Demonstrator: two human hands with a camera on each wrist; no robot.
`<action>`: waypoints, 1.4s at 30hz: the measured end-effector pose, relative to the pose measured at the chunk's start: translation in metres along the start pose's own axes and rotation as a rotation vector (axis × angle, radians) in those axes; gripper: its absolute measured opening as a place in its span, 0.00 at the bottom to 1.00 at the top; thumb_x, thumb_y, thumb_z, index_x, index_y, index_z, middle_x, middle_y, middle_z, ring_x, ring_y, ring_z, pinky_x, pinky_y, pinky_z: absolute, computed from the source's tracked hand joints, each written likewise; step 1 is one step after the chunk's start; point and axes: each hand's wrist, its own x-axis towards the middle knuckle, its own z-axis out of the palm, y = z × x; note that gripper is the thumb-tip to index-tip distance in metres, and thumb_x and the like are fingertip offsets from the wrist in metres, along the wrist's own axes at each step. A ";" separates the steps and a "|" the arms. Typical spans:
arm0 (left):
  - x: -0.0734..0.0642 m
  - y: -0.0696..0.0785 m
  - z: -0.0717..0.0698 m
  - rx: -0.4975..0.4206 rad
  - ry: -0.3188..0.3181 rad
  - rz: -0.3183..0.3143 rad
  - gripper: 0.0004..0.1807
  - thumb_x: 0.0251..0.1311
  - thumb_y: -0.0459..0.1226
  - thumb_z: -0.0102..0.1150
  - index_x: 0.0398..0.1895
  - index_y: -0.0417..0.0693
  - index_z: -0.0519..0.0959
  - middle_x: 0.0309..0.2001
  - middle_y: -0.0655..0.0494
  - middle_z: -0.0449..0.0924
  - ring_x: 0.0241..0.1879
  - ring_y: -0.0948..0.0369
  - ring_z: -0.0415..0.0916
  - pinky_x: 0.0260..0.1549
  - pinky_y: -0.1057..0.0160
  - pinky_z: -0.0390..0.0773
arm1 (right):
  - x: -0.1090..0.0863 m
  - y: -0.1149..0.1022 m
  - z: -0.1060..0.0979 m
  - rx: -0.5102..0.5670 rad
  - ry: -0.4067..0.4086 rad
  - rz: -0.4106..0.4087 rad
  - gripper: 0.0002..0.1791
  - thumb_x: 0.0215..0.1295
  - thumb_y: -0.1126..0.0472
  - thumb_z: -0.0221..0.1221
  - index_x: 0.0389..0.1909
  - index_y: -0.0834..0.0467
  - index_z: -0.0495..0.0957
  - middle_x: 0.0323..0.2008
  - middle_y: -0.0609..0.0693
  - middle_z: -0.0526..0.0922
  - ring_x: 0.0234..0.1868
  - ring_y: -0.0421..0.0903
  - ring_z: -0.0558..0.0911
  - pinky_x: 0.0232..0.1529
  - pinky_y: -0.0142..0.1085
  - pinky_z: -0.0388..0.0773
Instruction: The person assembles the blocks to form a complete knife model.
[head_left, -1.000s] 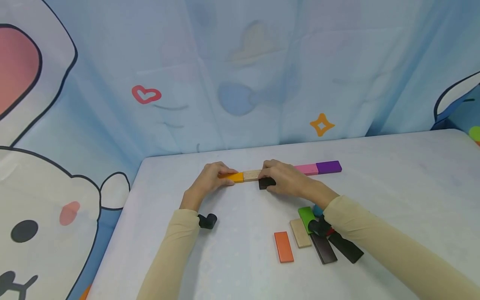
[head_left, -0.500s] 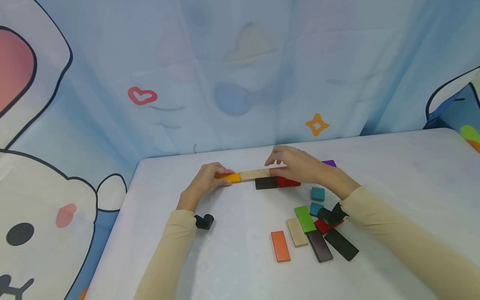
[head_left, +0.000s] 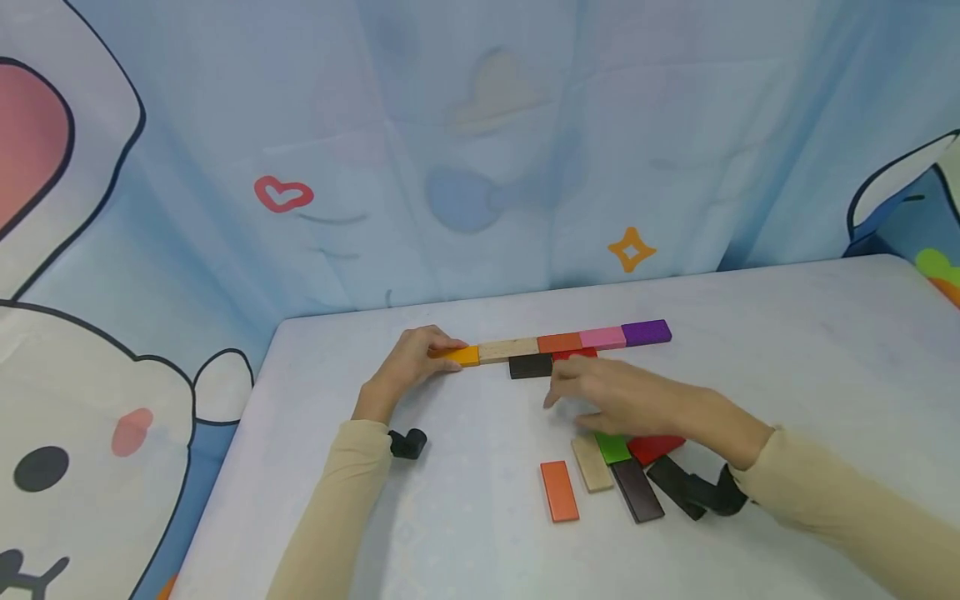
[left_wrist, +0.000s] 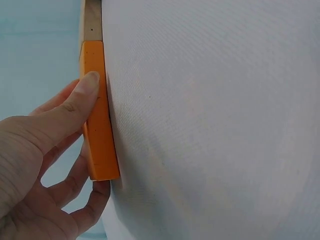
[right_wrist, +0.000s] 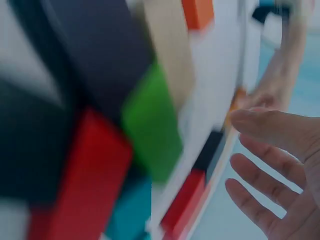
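My left hand (head_left: 408, 367) pinches a yellow-orange wooden block (left_wrist: 102, 140) at the left end of a row, thumb on its near side in the left wrist view. A plain wood block (head_left: 508, 350), an orange-red block (head_left: 559, 343), a pink block (head_left: 603, 337) and a purple block (head_left: 647, 332) continue the row end to end. In front of it lie a black block (head_left: 530, 367) and a red block (head_left: 575, 354), the latter partly covered by my right hand (head_left: 622, 396). That hand holds nothing, its fingers spread and loosely bent in the right wrist view.
Loose blocks lie nearer me: an orange one (head_left: 559, 492), a beige one (head_left: 592, 465), a green one (head_left: 613, 448), a dark brown one (head_left: 637, 492), a red one (head_left: 655, 448) and a black one (head_left: 675, 486). A teal block (right_wrist: 131, 210) shows in the right wrist view.
My right hand has let go of the black block beside the row, risen past the row's far side, then swung back toward the loose blocks. My left hand keeps its pinch.
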 end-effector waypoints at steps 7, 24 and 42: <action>-0.001 -0.001 -0.002 -0.001 0.000 -0.001 0.21 0.62 0.36 0.73 0.59 0.51 0.87 0.53 0.53 0.84 0.58 0.53 0.78 0.65 0.54 0.76 | -0.016 -0.041 0.019 -0.029 -0.159 -0.135 0.22 0.62 0.68 0.73 0.55 0.45 0.87 0.52 0.42 0.80 0.53 0.42 0.77 0.57 0.40 0.82; -0.003 -0.001 -0.002 0.012 0.007 -0.011 0.20 0.62 0.36 0.73 0.59 0.51 0.88 0.53 0.53 0.85 0.57 0.53 0.78 0.64 0.54 0.76 | -0.025 -0.057 0.051 -0.379 -0.110 -0.404 0.24 0.56 0.54 0.79 0.54 0.44 0.85 0.52 0.43 0.81 0.56 0.40 0.79 0.60 0.36 0.80; 0.003 0.003 0.005 -0.004 -0.004 -0.001 0.20 0.63 0.36 0.73 0.59 0.51 0.87 0.54 0.52 0.84 0.57 0.53 0.78 0.65 0.54 0.76 | -0.011 -0.042 0.036 -0.043 -0.156 -0.220 0.20 0.65 0.65 0.72 0.57 0.51 0.84 0.51 0.43 0.80 0.52 0.39 0.78 0.56 0.32 0.82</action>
